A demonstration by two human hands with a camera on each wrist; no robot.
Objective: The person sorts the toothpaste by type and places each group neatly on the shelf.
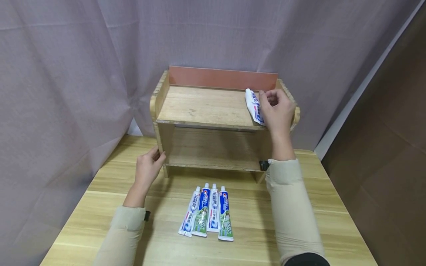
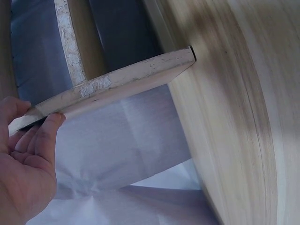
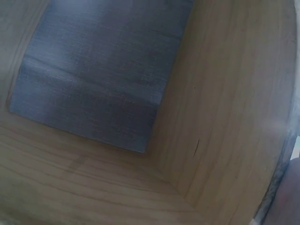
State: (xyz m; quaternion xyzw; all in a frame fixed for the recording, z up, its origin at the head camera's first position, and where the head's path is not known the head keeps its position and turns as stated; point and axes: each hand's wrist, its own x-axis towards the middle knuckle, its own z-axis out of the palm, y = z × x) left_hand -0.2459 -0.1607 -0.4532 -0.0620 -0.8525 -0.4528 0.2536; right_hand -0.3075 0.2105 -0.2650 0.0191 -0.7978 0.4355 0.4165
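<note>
A two-tier wooden shelf (image 1: 206, 107) stands on the table. My left hand (image 1: 148, 168) grips the front edge of its left side panel (image 2: 136, 75). In the left wrist view, the thumb and fingers lie on opposite faces of that panel. My right hand (image 1: 277, 109) is over the right end of the top board, its thumb and index fingertips together at the right edge of a white toothpaste tube (image 1: 253, 105). That tube lies aslant with its cap towards the back, partly covered by the hand. The right wrist view shows bare wood, with only a blurred bit of hand at its edge.
Several toothpaste tubes (image 1: 213, 210), white ones and blue-green ones, lie side by side on the table (image 1: 246, 244) before the shelf, caps towards it. A reddish back strip (image 1: 223, 78) borders the top board. Grey curtain (image 1: 206, 33) hangs behind.
</note>
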